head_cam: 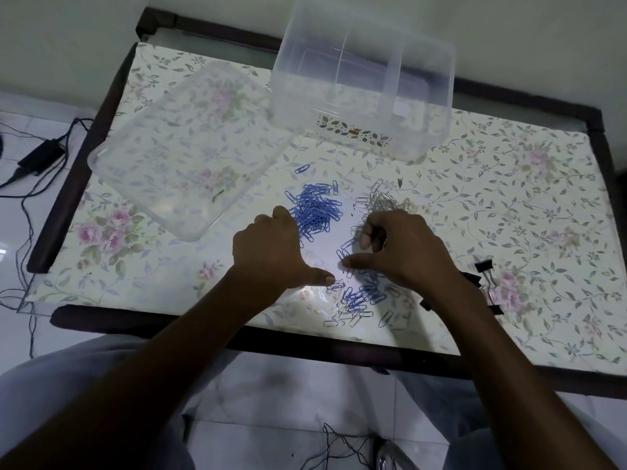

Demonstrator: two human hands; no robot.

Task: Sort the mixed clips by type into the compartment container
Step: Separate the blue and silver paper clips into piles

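Note:
A pile of blue paper clips [315,208] lies mid-table, with a pile of silver paper clips [383,201] to its right. Nearer me lies a mixed heap of blue and silver clips [356,300]. My left hand [271,252] rests at the blue pile's left edge with its fingers curled under and its thumb stretched toward the mixed heap; what the fingers hold is hidden. My right hand [407,249] curls its fingers round a few silver clips at the silver pile's near edge, its thumb touching blue clips. Black binder clips [481,269] lie right of my right wrist.
A clear plastic container [424,130] stands at the back of the floral table [543,205]. Its clear lid [142,157] lies flat at the left. Cables and a power adapter [40,154] lie on the floor to the left.

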